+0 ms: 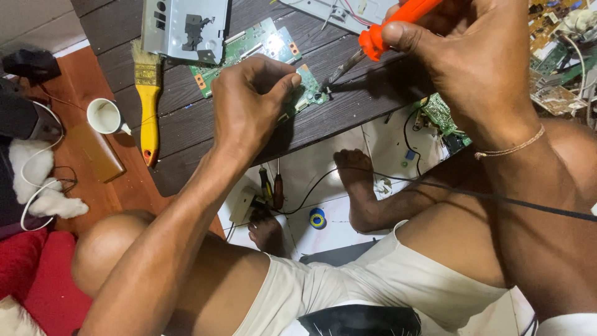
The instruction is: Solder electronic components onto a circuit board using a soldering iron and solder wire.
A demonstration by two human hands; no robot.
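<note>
Bare arms, no sleeves, just light beige shorts (348, 280), bare feet (357, 180), and a thin string bracelet (510, 149) on the right wrist.

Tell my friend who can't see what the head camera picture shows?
A seated person's left hand presses a green circuit board onto a dark wooden table, while the right hand holds an orange-handled soldering iron to it. A yellow brush lies nearby.

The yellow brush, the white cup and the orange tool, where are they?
yellow brush (148, 118), head view, on its handle.
white cup (104, 116), head view, on its inside.
orange tool (398, 22), head view, on its handle.
</note>
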